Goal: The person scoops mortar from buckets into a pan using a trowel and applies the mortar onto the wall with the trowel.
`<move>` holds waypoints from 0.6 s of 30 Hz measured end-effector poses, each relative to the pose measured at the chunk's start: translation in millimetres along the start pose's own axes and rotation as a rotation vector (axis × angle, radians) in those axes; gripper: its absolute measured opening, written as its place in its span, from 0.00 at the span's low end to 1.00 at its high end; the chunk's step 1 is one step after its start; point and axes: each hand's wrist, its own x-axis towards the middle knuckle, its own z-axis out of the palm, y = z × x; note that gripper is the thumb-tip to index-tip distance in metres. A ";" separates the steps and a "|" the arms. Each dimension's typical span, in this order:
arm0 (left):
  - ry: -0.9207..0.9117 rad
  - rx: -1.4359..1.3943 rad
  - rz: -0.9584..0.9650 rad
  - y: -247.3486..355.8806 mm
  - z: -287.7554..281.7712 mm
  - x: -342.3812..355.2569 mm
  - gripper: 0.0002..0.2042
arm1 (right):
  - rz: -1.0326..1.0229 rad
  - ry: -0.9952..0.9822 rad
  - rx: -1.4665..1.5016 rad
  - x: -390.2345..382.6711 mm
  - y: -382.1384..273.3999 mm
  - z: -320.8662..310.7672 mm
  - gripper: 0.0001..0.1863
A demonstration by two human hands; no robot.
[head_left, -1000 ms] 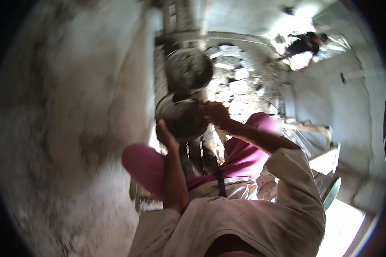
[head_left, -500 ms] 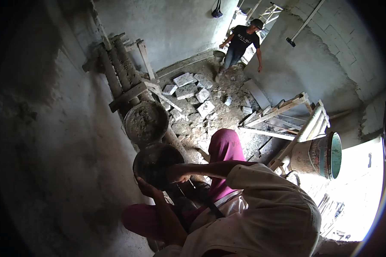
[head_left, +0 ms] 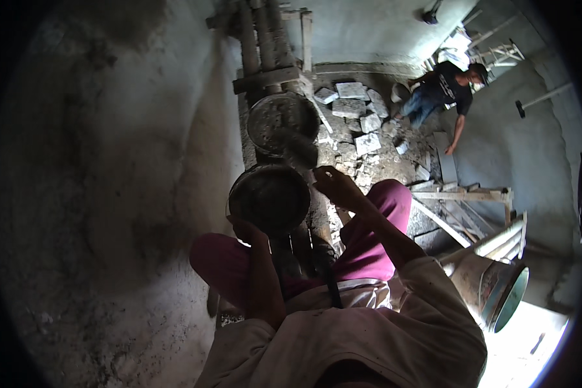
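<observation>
Two round dark buckets stand one behind the other on the plank scaffold in front of me. My left hand point(head_left: 247, 229) is closed on the near rim of the nearer bucket point(head_left: 269, 197), whose inside is too dark to read. The farther bucket point(head_left: 271, 119) contains grey wet mortar. My right hand point(head_left: 337, 187) grips a trowel point(head_left: 301, 152), its dark, blurred blade reaching over the near right rim of the farther bucket. I sit astride the planks, my knees in magenta trousers on either side.
A plastered wall point(head_left: 129, 181) rises close on my left. Broken blocks point(head_left: 350, 108) litter the floor below. A person point(head_left: 451, 90) in a black shirt walks there beside a pail point(head_left: 400, 92). At right are a wooden trestle point(head_left: 462, 194) and a large tipped bucket point(head_left: 485, 294).
My right hand has come out of the nearer bucket and moved toward the farther one with the trowel. My view has turned left, and the person below has stepped closer.
</observation>
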 end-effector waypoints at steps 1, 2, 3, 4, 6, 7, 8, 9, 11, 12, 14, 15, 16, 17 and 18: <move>0.018 -0.013 -0.002 -3.3 -1.2 8.3 0.38 | 0.094 0.001 0.043 2.9 3.9 -2.7 0.13; 0.105 0.141 0.011 -6.7 -18.8 30.2 0.39 | 0.173 -0.029 0.052 16.5 -27.2 -5.0 0.11; 0.172 0.303 0.014 -9.6 -29.7 43.2 0.39 | 0.224 -0.056 0.051 25.3 -47.7 -10.0 0.10; 0.170 0.301 0.008 -7.7 -29.1 38.1 0.39 | 0.263 -0.076 0.045 30.4 -55.1 -18.3 0.08; 0.189 0.244 -0.083 1.5 -18.7 14.3 0.41 | 0.288 -0.147 0.022 41.2 -43.6 -34.0 0.05; 0.186 0.243 -0.083 2.8 -16.4 12.1 0.41 | 0.278 -0.188 0.027 49.7 -38.4 -36.5 0.04; 0.176 0.256 -0.070 4.4 -17.0 10.3 0.41 | 0.291 -0.213 0.055 59.0 -32.9 -37.7 0.04; 0.164 0.272 -0.057 5.1 -15.6 9.8 0.41 | 0.313 -0.217 0.106 69.7 -25.7 -37.1 0.05; 0.168 0.306 -0.005 5.2 -9.8 4.1 0.41 | 0.490 -0.256 0.274 90.1 -19.7 -32.5 0.07; 0.185 0.339 0.048 3.5 -10.2 4.6 0.40 | 0.636 -0.295 0.399 101.1 -20.8 -25.3 0.11; 0.230 0.323 0.079 -1.0 -12.3 9.5 0.39 | 0.725 -0.347 0.424 121.6 -20.4 -9.8 0.08; 0.273 0.302 0.107 -1.4 -12.5 11.3 0.38 | 0.813 -0.401 0.442 133.2 -14.4 -1.5 0.07; 0.284 0.303 0.113 -0.2 -17.4 15.3 0.38 | 0.825 -0.437 0.447 146.5 -10.2 10.0 0.07; 0.306 0.316 0.123 1.7 -26.5 18.6 0.36 | 0.818 -0.456 0.457 158.5 -9.1 28.7 0.07; 0.328 0.326 0.135 4.3 -35.9 22.7 0.34 | 0.851 -0.466 0.616 171.9 -10.1 47.2 0.08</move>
